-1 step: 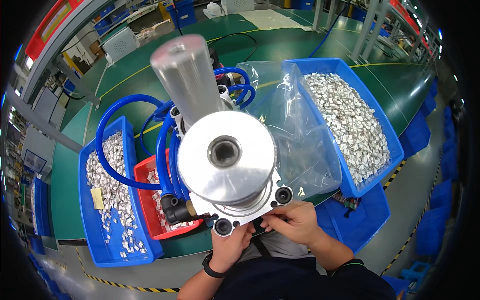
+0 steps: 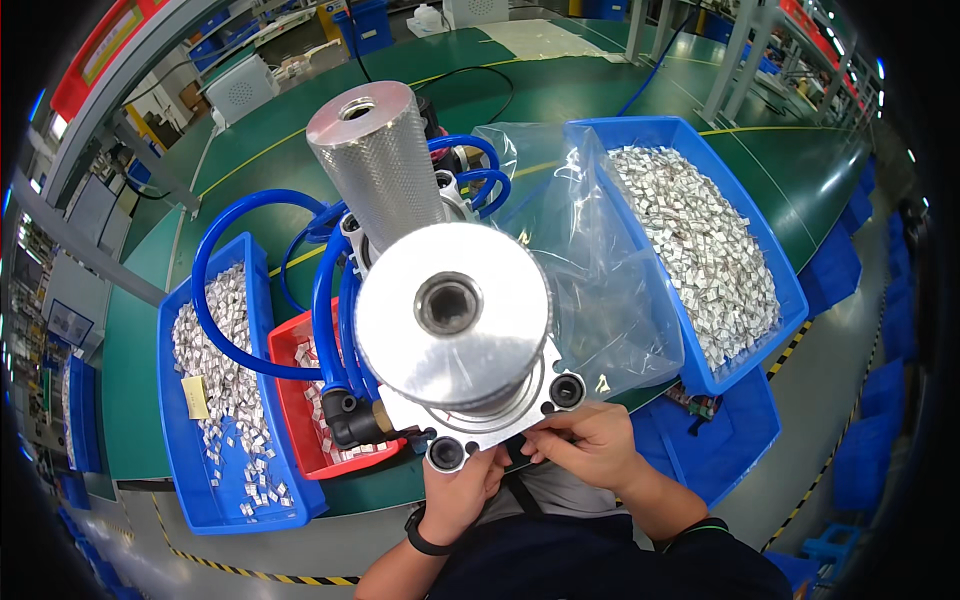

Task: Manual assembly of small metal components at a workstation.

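Observation:
A pneumatic press with a round silver piston head [image 2: 400, 330] stands right in front of me. Behind it rises a knurled metal cylinder [image 2: 380, 165], with blue air hoses [image 2: 215, 260] looping around both. Just below the press's square flange [image 2: 500, 425], my left hand [image 2: 462, 495] has its fingers curled, and the flange partly covers them. Beside it, my right hand [image 2: 588, 445] is closed in a pinch, thumb against the fingers. Both hands are close together at the near edge of the press. Whatever lies between their fingertips is too hidden to name.
Blue bins with small white pieces stand at left [image 2: 170, 430] and right [image 2: 790, 300]. A red bin [image 2: 320, 470] sits beside the left one. A clear plastic bag [image 2: 620, 330] lies on the green table [image 2: 560, 90]. Another blue bin [image 2: 745, 435] is at lower right.
The rear cylinder was blurred and stood slightly higher; now it is sharp, its knurling and top hole plain, and sits a little lower. My hands look unchanged.

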A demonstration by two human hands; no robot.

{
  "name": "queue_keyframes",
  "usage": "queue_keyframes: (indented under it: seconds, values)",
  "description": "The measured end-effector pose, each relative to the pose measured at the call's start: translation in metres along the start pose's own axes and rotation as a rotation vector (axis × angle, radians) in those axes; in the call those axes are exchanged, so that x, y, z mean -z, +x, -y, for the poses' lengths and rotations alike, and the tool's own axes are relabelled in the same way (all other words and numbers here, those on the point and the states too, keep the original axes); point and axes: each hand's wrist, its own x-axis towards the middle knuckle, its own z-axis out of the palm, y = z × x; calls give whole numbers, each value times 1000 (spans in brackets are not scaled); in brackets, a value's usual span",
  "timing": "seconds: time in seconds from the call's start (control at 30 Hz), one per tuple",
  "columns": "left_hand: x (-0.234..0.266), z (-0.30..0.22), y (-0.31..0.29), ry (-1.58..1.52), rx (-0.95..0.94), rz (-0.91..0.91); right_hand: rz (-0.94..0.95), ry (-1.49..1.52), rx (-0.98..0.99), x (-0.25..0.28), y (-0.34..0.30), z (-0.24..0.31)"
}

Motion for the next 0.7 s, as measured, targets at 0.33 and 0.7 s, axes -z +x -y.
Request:
queue_keyframes:
  seconds: [0.33,0.7]
  values:
    - [-3,1,-4,-39,-7,-4,3,-2,-15,0,-6,1]
    - [-17,-1,-16,-75,26,13,81,181,-28,4,-31,3]
